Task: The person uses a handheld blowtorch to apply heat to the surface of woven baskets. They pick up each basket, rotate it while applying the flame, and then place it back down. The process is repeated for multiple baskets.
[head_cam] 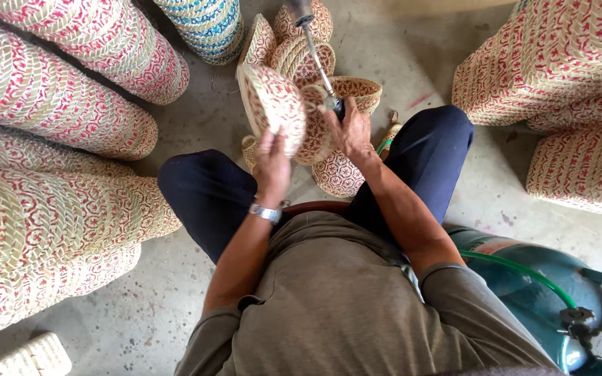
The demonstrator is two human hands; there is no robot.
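My left hand [273,161] grips a small woven basket lid [269,101] with a red pattern, held on edge in front of me. My right hand [348,131] is closed round the black handle of a gas torch [317,59], whose thin metal tube points up and away from me. The torch tube crosses just right of the held lid. Beneath both hands several more small red-patterned baskets [337,174] lie piled on the floor between my knees.
Tall stacks of red-patterned woven baskets [43,104] lie at the left, others [566,69] at the right. A blue-patterned stack [207,24] stands at top. A teal gas cylinder [545,292] with a green hose [517,268] sits by my right hip. The floor is bare concrete.
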